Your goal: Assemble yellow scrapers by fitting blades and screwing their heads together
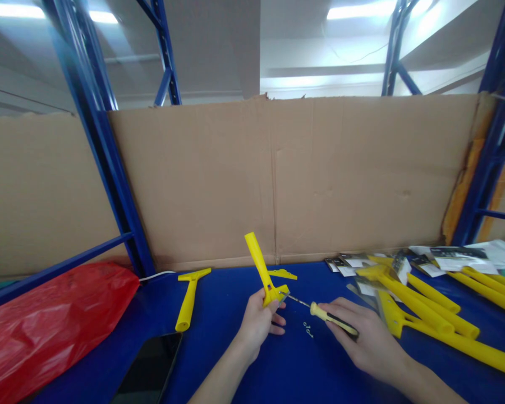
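Observation:
Near the middle of the blue table, my left hand is closed around the head of a yellow scraper, whose handle points up and away. A screwdriver with a pale yellow and black grip is held in my right hand. Its shaft reaches left to the scraper head, where the tip appears to meet a screw; exact contact is too small to tell. Several small screws lie between my hands. Behind the scraper lies a flat yellow piece. Another yellow T-shaped scraper handle lies to the left.
Long yellow scrapers and packets are piled on the right. A black phone lies at front left, beside a red plastic bag. Cardboard walls the table's back, between blue rack posts.

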Available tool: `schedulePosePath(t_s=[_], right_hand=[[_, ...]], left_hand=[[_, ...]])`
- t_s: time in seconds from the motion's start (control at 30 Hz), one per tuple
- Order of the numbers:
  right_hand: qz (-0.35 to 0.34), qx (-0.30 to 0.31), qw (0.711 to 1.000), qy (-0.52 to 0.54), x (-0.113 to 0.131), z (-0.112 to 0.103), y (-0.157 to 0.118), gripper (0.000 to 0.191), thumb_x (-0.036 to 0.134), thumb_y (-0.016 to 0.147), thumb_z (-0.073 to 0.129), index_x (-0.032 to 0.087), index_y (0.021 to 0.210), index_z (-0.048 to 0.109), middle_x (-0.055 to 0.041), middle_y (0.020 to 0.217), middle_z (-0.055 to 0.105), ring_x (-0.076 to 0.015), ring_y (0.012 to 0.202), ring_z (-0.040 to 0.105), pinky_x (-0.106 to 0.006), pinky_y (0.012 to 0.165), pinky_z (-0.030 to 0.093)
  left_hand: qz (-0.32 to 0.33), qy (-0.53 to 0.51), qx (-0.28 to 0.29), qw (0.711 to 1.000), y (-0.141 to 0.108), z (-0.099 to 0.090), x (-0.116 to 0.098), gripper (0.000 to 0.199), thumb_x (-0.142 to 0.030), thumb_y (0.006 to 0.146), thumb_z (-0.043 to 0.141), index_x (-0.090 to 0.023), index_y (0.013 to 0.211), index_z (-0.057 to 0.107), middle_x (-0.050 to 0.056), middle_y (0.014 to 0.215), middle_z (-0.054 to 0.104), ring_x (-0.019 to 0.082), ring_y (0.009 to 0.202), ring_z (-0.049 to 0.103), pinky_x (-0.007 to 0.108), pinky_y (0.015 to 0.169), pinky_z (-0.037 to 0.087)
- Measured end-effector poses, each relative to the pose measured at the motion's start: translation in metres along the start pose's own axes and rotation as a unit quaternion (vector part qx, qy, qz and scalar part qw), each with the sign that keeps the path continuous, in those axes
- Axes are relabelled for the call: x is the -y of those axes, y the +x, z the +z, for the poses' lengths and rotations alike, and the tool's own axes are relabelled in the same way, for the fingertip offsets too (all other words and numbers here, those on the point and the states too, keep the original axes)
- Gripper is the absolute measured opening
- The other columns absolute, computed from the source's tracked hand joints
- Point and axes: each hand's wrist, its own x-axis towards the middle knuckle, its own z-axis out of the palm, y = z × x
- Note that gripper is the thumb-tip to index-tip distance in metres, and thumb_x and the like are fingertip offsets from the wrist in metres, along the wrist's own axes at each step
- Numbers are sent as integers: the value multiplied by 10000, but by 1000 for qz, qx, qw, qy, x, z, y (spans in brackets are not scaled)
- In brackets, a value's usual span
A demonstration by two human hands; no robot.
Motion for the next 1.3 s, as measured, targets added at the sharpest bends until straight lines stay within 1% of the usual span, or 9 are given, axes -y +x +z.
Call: schedulePosePath(t_s=[0.27,0.5,0.7,0.8,0.93,1.03,1.1,1.2,1.3], right_hand=[[-2,-7,1000,-5,1,0,-1,279,239,872,488,279,1054,695,-54,926,680,-177,766,672,-280,712,557],[100,-192,973,76,8,12,-1,231,348,796,592,261,1009,581,-61,993,548,-153,642,607,-287,567,549],[150,-111,970,156,9,10,-3,235,390,880,453,259,1074,442,-29,832,599,-137,515,551,-260,472,493],[161,-152,971,94,8,8,-2,245,403,914,376,249,1078,471,-46,850,611,-174,631,614,-316,619,537],[155,-192,964,98,5,8,0,395,405,856,486,256,1209,387,-94,1123,548,-194,822,639,-322,693,561],[173,-169,958,157,3,8,1,301,411,889,428,258,1147,404,-68,1006,585,-122,534,581,-261,484,530],[186,-160,957,155,3,9,1,261,417,913,384,250,1108,432,-51,916,594,-109,467,542,-265,468,521],[166,-163,966,115,5,9,1,315,407,883,462,254,1156,432,-80,1021,585,-175,719,637,-311,643,562],[138,-141,973,121,7,6,1,372,337,853,502,261,1205,410,-81,1069,590,-189,807,649,-302,654,565]], left_hand=[[17,47,3,999,5,-2,5,246,-126,873,465,-113,1115,510,75,919,616,43,455,533,171,405,472],[30,52,-27,998,4,1,5,219,-126,872,477,-125,1087,514,66,918,603,37,434,521,165,370,461],[24,31,-62,997,-1,2,-1,214,-100,865,478,-120,1075,515,82,913,618,43,429,518,175,368,462],[48,51,-55,996,0,1,0,201,-130,868,485,-125,1067,511,78,934,612,39,433,518,161,355,450],[61,71,-63,994,0,0,1,192,-129,868,469,-121,1055,513,75,935,606,34,420,509,163,349,443],[56,65,-69,994,0,2,1,176,-123,860,476,-116,1028,528,70,909,614,33,398,501,175,354,442],[49,62,-72,994,0,3,1,166,-115,856,483,-116,1013,536,62,884,621,30,384,495,171,351,428],[40,55,-85,994,0,4,0,163,-101,862,465,-112,1005,541,61,866,631,31,371,493,168,347,411],[33,44,-95,994,-1,4,-2,164,-90,865,450,-105,1000,542,68,859,644,39,372,503,178,354,418]])
